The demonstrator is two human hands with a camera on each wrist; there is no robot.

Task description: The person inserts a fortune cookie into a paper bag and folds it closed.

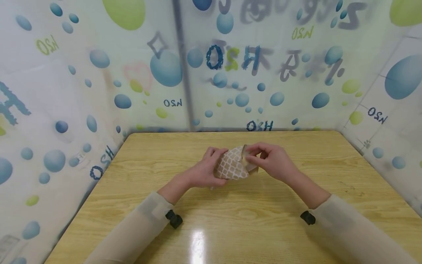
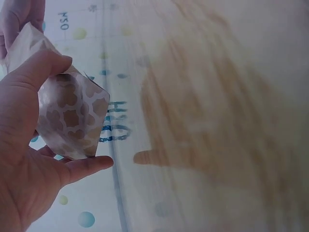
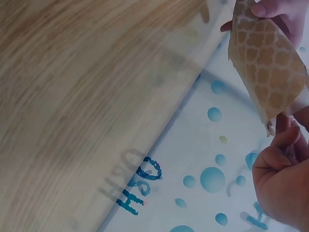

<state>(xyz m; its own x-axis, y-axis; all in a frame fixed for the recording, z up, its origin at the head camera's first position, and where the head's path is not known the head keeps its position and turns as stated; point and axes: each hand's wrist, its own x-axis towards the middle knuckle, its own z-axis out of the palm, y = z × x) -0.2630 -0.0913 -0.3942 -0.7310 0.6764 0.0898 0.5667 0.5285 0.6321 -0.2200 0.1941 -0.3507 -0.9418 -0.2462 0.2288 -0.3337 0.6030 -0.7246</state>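
A brown paper bag (image 1: 230, 165) with a white lattice pattern is held above the table, lying on its side with its mouth to the right. My left hand (image 1: 205, 171) grips its left end, thumb on one face and fingers on the other. In the left wrist view, the bag's folded end (image 2: 72, 116) shows between that thumb and the fingers. My right hand (image 1: 275, 163) pinches at the bag's open mouth with thumb and forefinger. The right wrist view shows the right hand's curled fingers (image 3: 277, 157) right at the bag's edge; what lies inside is hidden.
The hands are over a glossy wooden table (image 1: 158, 157). Behind it and along both sides hangs a pale curtain (image 1: 204, 95) printed with blue and green bubbles and letters. A small black device (image 1: 174, 219) sits at the left sleeve, another black device (image 1: 308, 217) at the right.
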